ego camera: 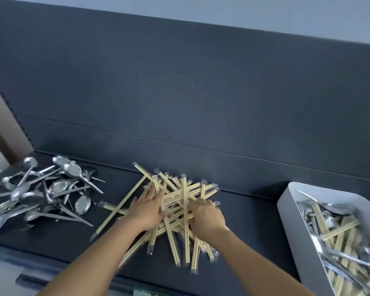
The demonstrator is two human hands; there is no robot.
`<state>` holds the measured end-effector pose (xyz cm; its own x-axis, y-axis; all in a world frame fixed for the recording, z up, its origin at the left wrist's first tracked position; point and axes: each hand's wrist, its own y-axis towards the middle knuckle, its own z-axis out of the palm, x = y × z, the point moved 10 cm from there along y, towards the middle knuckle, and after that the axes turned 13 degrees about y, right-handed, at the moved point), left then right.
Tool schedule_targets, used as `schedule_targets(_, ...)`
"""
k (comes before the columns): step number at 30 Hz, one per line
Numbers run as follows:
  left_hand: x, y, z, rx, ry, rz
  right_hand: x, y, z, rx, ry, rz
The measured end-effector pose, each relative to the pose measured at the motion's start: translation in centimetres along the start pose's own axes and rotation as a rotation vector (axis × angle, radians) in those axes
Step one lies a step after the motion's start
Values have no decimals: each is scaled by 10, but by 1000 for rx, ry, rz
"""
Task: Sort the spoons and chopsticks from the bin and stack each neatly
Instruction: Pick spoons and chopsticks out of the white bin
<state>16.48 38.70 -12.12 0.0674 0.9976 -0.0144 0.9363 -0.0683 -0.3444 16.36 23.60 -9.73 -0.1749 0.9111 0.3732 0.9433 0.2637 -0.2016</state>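
Presses the left hand flat, fingers straight, on the chopsticks heaped mid-shelf; curls the right hand into the same heap, hold impossible to tell. Spoons at left, white bin at right.

On the worktop before me: spoons piled at my left, chopsticks heaped in the middle, the bin at my right, both kinds inside.
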Motion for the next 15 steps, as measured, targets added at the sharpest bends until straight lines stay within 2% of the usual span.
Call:
schedule_targets(2,-2,2,-1,6,31,3,-1,-2,8,60,-18,-6)
schedule_targets(4,-4,2,-7,-12,51,-9,-6,-5,4,47,54,6)
schedule_targets(9,-13,-6,-37,-178,89,-82,-21,-15,-14,9,16,-6)
schedule_targets(15,-82,-24,-63,-298,254,73,-66,-49,-50,-80,-16,23)
